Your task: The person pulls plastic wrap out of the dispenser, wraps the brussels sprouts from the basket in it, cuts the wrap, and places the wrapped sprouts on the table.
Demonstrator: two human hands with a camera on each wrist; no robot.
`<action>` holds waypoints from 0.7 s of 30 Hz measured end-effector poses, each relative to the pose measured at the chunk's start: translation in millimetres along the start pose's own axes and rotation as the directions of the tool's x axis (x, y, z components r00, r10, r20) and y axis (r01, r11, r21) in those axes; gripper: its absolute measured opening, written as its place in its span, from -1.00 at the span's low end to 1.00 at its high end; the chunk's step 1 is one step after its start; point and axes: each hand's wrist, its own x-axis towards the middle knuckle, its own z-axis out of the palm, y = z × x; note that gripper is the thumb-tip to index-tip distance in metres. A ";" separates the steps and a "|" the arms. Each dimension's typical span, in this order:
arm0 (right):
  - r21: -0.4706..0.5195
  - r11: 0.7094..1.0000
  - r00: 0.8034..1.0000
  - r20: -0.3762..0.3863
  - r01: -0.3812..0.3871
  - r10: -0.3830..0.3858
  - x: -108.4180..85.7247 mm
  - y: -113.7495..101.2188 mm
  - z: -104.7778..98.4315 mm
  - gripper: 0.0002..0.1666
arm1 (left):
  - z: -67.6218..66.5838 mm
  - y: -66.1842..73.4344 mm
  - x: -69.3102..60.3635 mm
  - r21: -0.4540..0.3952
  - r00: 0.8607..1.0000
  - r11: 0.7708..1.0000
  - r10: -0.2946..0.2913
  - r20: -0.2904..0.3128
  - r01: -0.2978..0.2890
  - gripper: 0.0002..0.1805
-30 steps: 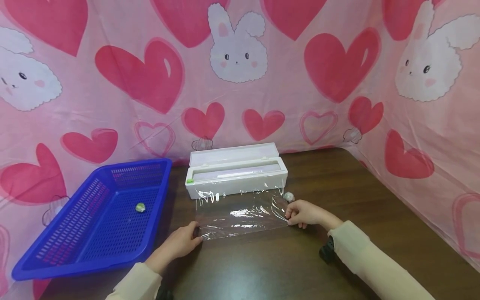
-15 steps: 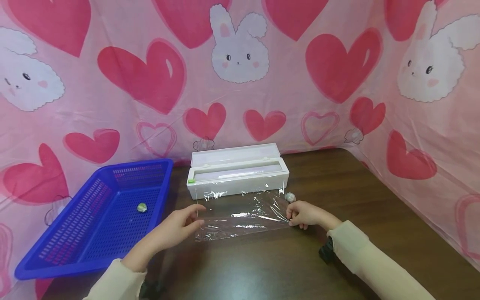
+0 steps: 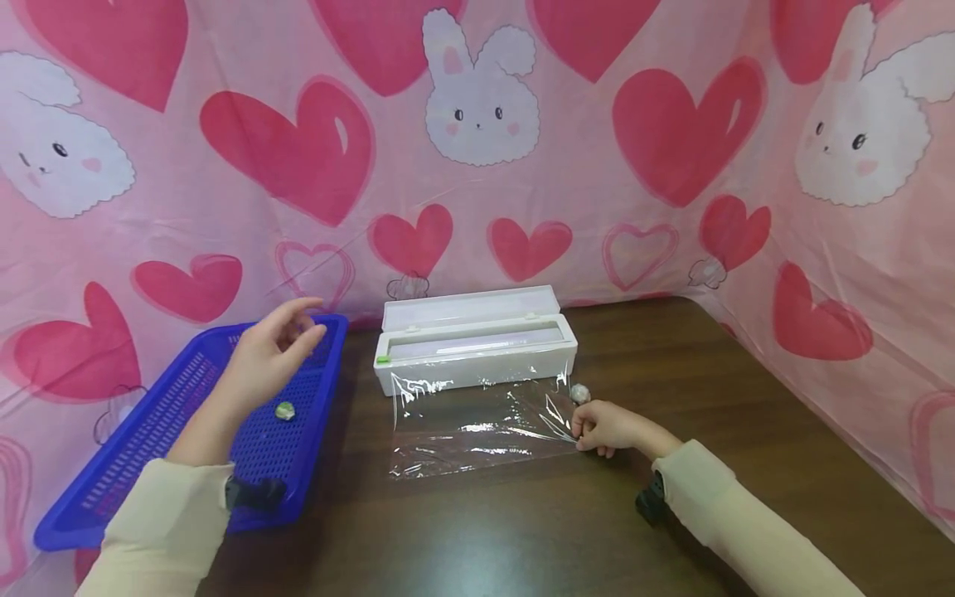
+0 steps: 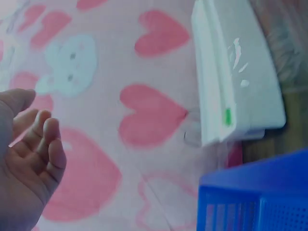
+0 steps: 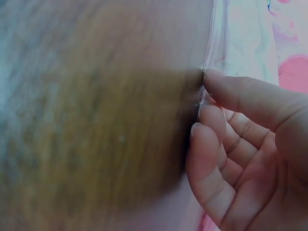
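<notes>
A sheet of clear cling film [image 3: 477,439] stretches forward from a white cling film box [image 3: 477,365], whose lid stands raised at the back. At the sheet's near right corner, my right hand [image 3: 610,427] pinches the film between thumb and index finger; the right wrist view shows the film edge at those fingertips. My left hand [image 3: 272,352] is lifted over the blue basket [image 3: 321,423], holding nothing, its fingers loosely bent. Under it, a small green-and-white ball [image 3: 285,411] lies in the basket. A whitish crumpled ball [image 3: 579,394] sits beside the box, just behind my right hand.
A green slider [image 3: 384,360] sits at the box's left end. The brown wooden table [image 3: 477,531] backs onto a pink cloth [image 3: 567,166] with hearts and rabbits, which also hangs at the right side. The basket stands at the table's left.
My left hand has let go of the film's near left corner and moved left and up, over the basket. My right hand keeps its pinch on the film in nearly the same place.
</notes>
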 end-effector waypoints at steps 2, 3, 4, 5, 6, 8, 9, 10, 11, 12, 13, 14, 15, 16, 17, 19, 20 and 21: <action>-0.001 1.000 1.000 0.000 0.002 -0.002 0.1 0.1 -0.6 -0.82 | -6.1 -8.0 6.5 -0.021 0.999 1.000 -0.001 -0.047 0.000 -0.61; -0.003 1.000 1.000 -0.001 0.003 -0.003 0.1 0.0 -0.9 -0.82 | -8.2 -12.3 9.3 -0.034 0.998 0.999 -0.006 -0.063 0.004 -0.59; -0.004 1.000 1.000 -0.001 0.004 -0.004 0.1 -0.1 -1.2 -0.82 | -9.8 -16.7 11.6 -0.048 0.997 0.999 -0.014 -0.075 0.010 -0.58; -0.005 1.000 1.000 -0.001 0.006 -0.006 0.0 -0.3 -1.5 -0.81 | -10.8 -21.6 13.9 -0.066 0.996 0.998 -0.021 -0.085 0.016 -0.56; -0.004 1.000 1.000 -0.001 0.007 -0.007 0.0 -0.3 -1.7 -0.81 | -11.5 -26.4 15.8 -0.083 0.996 0.996 -0.031 -0.089 0.023 -0.55; -0.001 1.000 1.000 0.000 0.011 -0.011 -0.3 -0.6 -1.9 -0.81 | -12.1 -36.8 18.7 -0.108 0.994 0.993 -0.052 -0.092 0.042 -0.52; 0.000 1.000 1.000 0.001 0.011 -0.011 -0.4 -0.6 -2.0 -0.81 | -12.3 -42.1 19.8 -0.116 0.994 0.992 -0.067 -0.089 0.056 -0.51; 0.001 1.000 1.000 0.001 0.012 -0.012 -0.3 -0.4 -2.0 -0.81 | -12.5 -47.3 20.7 -0.125 0.993 0.990 -0.082 -0.086 0.071 -0.50; 0.001 1.000 1.000 0.002 0.013 -0.013 -0.2 -0.2 -2.0 -0.81 | -12.5 -52.2 21.3 -0.136 0.991 0.987 -0.101 -0.085 0.089 -0.49; 0.002 1.000 1.000 0.002 0.012 -0.012 0.1 0.2 -2.0 -0.81 | -12.8 -56.9 21.6 -0.147 0.989 0.983 -0.125 -0.081 0.113 -0.48; 0.002 1.000 1.000 0.001 0.013 -0.013 0.3 0.5 -1.7 -0.81 | -13.0 -61.5 21.8 -0.156 0.985 0.978 -0.150 -0.080 0.137 -0.48; 0.003 1.000 1.000 0.000 0.012 -0.012 0.5 0.9 -1.5 -0.81 | -13.2 -65.4 21.8 -0.174 0.982 0.972 -0.174 -0.078 0.159 -0.47; 0.001 1.000 1.000 -0.001 0.007 -0.007 0.7 1.2 -1.5 -0.81 | -13.4 -69.1 21.6 -0.186 0.978 0.966 -0.196 -0.077 0.179 -0.47; 0.003 1.000 1.000 -0.002 0.000 0.000 0.9 1.5 -1.4 -0.81 | -13.5 -72.1 21.2 -0.202 0.972 0.958 -0.221 -0.078 0.202 -0.48; 0.004 1.000 1.000 -0.002 -0.002 0.002 0.9 1.7 -1.1 -0.81 | -13.6 -75.2 20.5 -0.223 0.965 0.949 -0.248 -0.081 0.225 -0.48; 0.005 1.000 1.000 -0.002 -0.006 0.006 0.8 1.8 -0.7 -0.81 | -13.7 -82.0 18.4 -0.248 0.953 0.934 -0.288 -0.091 0.258 -0.49; 0.004 1.000 1.000 -0.002 -0.007 0.007 0.7 1.8 -0.7 -0.81 | -13.5 -85.6 17.0 -0.262 0.948 0.927 -0.303 -0.095 0.270 -0.49; 0.004 1.000 1.000 -0.001 -0.007 0.007 0.5 1.4 -0.6 -0.81 | -13.6 -89.0 15.6 -0.261 0.943 0.923 -0.317 -0.099 0.283 -0.49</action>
